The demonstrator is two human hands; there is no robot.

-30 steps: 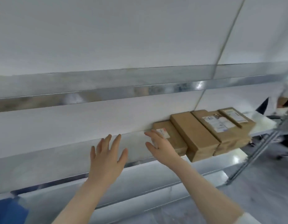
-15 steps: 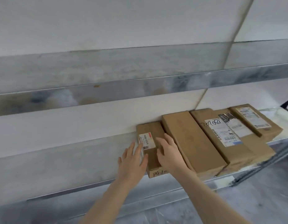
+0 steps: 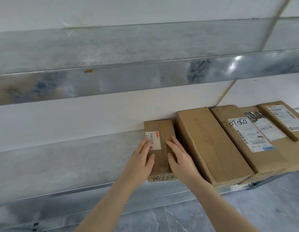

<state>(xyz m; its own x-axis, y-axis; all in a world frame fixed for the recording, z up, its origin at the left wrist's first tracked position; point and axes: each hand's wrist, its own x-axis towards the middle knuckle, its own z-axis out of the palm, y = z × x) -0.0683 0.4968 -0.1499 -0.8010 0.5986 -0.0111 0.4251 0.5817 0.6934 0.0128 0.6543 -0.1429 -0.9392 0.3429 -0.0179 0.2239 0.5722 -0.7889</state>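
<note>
A small brown cardboard box (image 3: 160, 131) with a white barcode label lies at the left end of a row of boxes on a metal shelf (image 3: 61, 161). My left hand (image 3: 140, 163) rests on the box's left top edge, fingers straight over the label. My right hand (image 3: 179, 158) lies on the right part of its top, fingers extended, thumb on the lid. Handwriting shows on the box's front face.
To the right lie a longer plain box (image 3: 210, 144), a labelled box marked with handwritten digits (image 3: 246, 139) and a smaller labelled box (image 3: 282, 119) on top. Another metal shelf (image 3: 128, 77) runs above. A white wall stands behind; grey floor lies below.
Both hands moved forward from the shelf front onto the small box; my left hand came from the bare shelf to the box's left edge. The view has shifted closer.
</note>
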